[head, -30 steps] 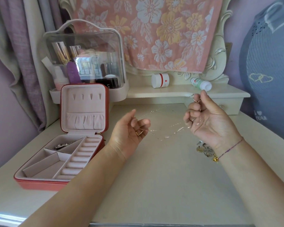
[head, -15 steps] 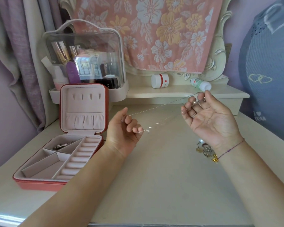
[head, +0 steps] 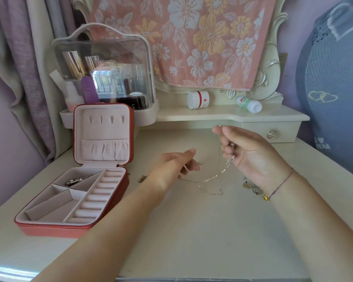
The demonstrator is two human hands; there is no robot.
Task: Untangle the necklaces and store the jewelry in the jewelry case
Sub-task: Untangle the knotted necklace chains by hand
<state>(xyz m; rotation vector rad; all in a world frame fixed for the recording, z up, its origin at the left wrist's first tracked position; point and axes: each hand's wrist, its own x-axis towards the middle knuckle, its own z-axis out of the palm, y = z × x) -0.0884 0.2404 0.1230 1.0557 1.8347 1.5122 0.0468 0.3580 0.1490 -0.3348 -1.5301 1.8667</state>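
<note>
Thin silver necklace chains (head: 216, 176) hang slack between my two hands above the cream dresser top. My left hand (head: 171, 167) pinches one end at the fingertips. My right hand (head: 247, 153) is closed around the other end, with chain trailing down from the fist. The lowest loop of chain (head: 212, 192) rests on the table. A red jewelry case (head: 77, 186) stands open at the left, its lid upright, with a silver piece (head: 75, 181) in its rear compartment. Loose rings and earrings (head: 253, 188) lie by my right wrist. A small dark trinket (head: 143, 178) sits by the case.
A clear cosmetics box (head: 104, 74) stands behind the case. On the raised shelf (head: 212, 115) lie a white jar (head: 198, 99) and a tipped green-and-white bottle (head: 249, 103). A drawer knob (head: 272, 134) is at right. A floral cloth (head: 181, 37) hangs behind.
The hands came closer together and lower. The chain, stretched taut half a second ago, now sags in a loop onto the table. My right hand has closed from an open palm.
</note>
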